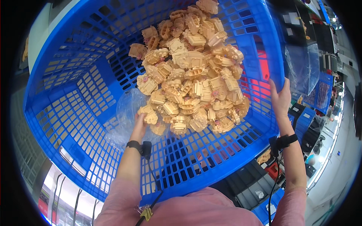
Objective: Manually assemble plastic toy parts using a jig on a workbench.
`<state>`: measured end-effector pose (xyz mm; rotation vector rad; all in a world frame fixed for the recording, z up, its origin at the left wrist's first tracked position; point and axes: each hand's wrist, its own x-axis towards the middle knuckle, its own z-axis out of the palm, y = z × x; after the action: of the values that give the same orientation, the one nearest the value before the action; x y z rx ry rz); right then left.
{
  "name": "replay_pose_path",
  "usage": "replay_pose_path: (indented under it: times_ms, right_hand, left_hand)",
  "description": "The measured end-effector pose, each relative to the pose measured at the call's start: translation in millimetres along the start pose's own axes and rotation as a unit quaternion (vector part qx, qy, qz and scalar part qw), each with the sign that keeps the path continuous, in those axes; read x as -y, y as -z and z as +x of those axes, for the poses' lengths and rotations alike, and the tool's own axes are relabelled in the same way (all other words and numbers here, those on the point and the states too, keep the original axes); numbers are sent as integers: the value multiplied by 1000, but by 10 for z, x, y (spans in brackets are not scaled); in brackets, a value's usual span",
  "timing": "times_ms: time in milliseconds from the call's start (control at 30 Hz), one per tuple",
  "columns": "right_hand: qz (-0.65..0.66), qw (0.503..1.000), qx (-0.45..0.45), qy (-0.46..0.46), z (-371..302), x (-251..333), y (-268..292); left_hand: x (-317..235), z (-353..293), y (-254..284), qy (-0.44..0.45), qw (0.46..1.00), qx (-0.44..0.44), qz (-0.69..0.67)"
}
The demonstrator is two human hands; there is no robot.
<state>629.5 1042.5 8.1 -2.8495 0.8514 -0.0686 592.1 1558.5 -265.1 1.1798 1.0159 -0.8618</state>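
A large blue plastic basket [222, 177] with slotted walls fills the view, tilted so that I look down into it. Heaped inside are many beige moulded plastic parts [196, 71], chunky and hollow, a few with pinkish spots. My left hand [138, 129] reaches in at the heap's near left edge, its fingers closed on one beige moulded part [149, 114]; some fingertips are hidden behind it. A clear plastic bag [126, 107] lies crumpled beside that hand. On the right, my right hand [282, 100] grips the basket's side rim, thumb inward and the other fingers mostly hidden.
Red pieces [263, 66] show through the basket's right wall. Beyond it are a clear plastic sheet [301, 67], a blue crate [323, 92] and black bins [301, 116]. Grey bins [252, 188] stand below the near rim. Cables run along both my forearms.
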Motion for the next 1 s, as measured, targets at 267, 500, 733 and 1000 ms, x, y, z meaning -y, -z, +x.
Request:
replay_pose_path:
  times_ms: [267, 500, 733, 1000]
  right_hand:
    - [-8, 1000, -2, -16, -14, -27, 58]
    - [-13, 1000, -12, -6, -24, -89, 81]
    - [-11, 1000, -8, -14, -34, 10, 111]
    - [3, 1000, -2, -15, -33, -23, 115]
  left_hand:
    - [-553, -756, -215, 130, 952, 245, -129]
    - [-1164, -802, -2440, -25, 908, 418, -25]
    - [-1313, -751, -3305, -105, 969, 207, 85]
    - [-1096, -747, -3099, -262, 925, 191, 197]
